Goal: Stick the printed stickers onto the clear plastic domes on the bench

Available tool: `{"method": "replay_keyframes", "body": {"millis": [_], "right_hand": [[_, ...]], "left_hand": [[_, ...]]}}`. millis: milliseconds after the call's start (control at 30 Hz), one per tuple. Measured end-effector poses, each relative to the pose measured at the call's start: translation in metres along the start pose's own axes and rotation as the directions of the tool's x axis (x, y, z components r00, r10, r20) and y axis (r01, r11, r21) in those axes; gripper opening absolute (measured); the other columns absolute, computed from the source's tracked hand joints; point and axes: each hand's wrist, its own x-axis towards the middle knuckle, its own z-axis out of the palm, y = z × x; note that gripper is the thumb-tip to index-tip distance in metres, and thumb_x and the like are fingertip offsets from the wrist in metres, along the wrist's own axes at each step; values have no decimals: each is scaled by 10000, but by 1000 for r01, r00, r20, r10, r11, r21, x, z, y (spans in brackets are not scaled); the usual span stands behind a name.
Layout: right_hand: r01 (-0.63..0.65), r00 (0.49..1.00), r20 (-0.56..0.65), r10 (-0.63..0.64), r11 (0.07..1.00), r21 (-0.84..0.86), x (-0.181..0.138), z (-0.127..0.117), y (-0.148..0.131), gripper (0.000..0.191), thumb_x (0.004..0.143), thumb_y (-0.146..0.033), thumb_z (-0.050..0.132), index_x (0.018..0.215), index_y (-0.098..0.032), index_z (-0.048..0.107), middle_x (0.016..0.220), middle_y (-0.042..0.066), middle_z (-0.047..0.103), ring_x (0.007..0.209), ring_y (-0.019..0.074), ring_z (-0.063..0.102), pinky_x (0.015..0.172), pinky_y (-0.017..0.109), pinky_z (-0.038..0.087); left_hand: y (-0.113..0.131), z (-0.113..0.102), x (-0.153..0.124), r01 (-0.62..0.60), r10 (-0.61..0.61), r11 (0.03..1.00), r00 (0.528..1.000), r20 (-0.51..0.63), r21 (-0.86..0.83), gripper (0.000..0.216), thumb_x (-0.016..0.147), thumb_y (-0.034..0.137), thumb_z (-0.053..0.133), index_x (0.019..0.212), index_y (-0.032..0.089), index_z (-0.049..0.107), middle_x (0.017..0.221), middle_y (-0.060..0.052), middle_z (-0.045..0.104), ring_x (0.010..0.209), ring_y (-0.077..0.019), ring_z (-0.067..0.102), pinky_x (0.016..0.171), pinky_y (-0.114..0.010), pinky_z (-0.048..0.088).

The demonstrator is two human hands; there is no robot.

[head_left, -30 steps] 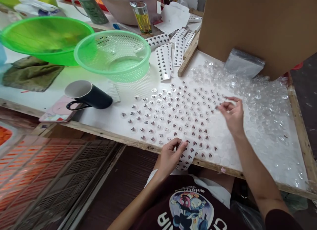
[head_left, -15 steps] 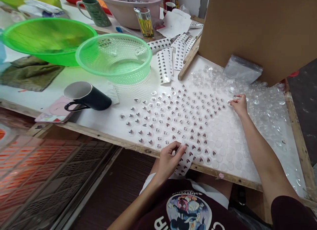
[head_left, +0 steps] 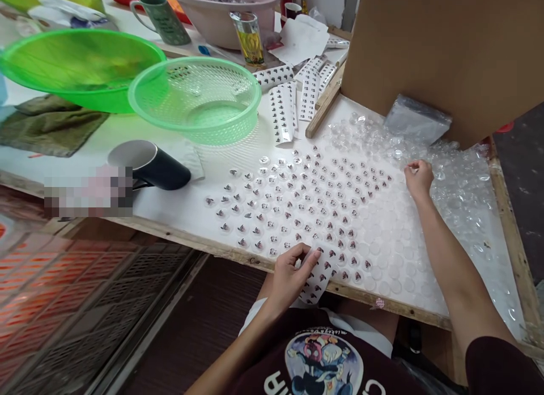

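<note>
My left hand [head_left: 293, 273] is closed on a sticker sheet [head_left: 319, 281] at the table's front edge, with thumb and fingers pinching its upper end. Dark little prints run in rows down the sheet. Over the right part of the table, my right hand [head_left: 420, 178] is closed, thumb and index finger curled together; anything between them is too small to make out. Clear round discs with stickers [head_left: 306, 205] spread across the table left of it. Plain clear discs [head_left: 395, 253] lie nearer to me, without prints.
A heap of clear plastic pieces [head_left: 463, 196] covers the right side. A dark mug [head_left: 168, 167], a green basket [head_left: 195, 123] and a green basin [head_left: 85, 72] stand to the left. More sticker sheets [head_left: 281, 113] lie behind. A cardboard box [head_left: 433, 49] rises at back right.
My right hand has moved a little to the right, away from the row of stickered discs, and a sticker now shows on a disc where its fingertips were. My left hand stays on the sheet.
</note>
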Motion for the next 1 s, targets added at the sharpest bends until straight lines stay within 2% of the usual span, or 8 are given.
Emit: {"method": "replay_keyframes", "body": {"millis": [100,233,500,667,767,833,933,1000], "right_hand": [[-114,991,76,107,988,104,8,-5,11,79,742,-266,616,741,-187,604,755,47,653,743,197,597,793,371,504],[-179,973,165,160,977,113,6,-4,18,79,685,-248,645,688,-169,639,636,11,638,601,152,554,652,310,489],[-184,971,149,186,983,-24,5,5,15,99,637,-214,695,631,-206,597,634,26,622,720,221,598,804,376,486],[-108,992,52,113,989,-97,-3,-4,-6,263,670,-216,707,901,-218,582,722,1,622,837,244,608,989,479,419],[26,1000,0,-26,997,67,-51,-15,-40,161,803,-284,636,939,-218,579,761,10,629,801,216,604,941,436,453],[104,984,103,-143,944,312,-108,-22,-68,164,876,-397,600,883,-233,602,814,31,659,764,199,600,809,373,497],[93,805,469,-364,858,506,-199,-29,-105,245,864,-482,682,955,-255,687,881,39,703,787,207,624,754,365,513],[46,716,574,-397,847,530,-243,-32,-120,252,825,-461,739,970,-259,701,896,30,714,823,213,641,770,360,516]], "left_hand": [[0,0,0,-9,9,1000,1000,-12,4,319,884,385,635,647,181,574,617,22,528,610,-128,463,617,-234,400],[0,0,0,-7,7,1000,1000,-8,3,322,891,387,632,653,179,571,624,24,514,616,-127,458,619,-234,394],[-1,1,0,2,-2,1000,1000,-2,4,314,890,383,627,659,176,575,624,24,506,620,-127,451,616,-237,382],[-1,1,0,4,-4,1000,1000,-10,-9,319,888,390,631,658,177,570,624,23,502,624,-128,446,609,-237,375],[0,1,0,8,-9,999,1000,-19,-37,339,884,404,635,644,180,551,613,27,475,608,-124,425,588,-235,362],[0,1,-1,11,-14,998,999,-39,-59,362,880,422,643,632,184,530,602,31,455,596,-121,410,577,-234,356],[-1,1,-1,18,-25,995,997,-66,-94,386,873,450,662,629,185,524,594,36,439,585,-117,394,567,-231,352],[-3,1,-1,20,-27,993,998,-63,-113,398,872,462,672,625,181,535,593,37,439,581,-113,390,563,-229,352]]}}
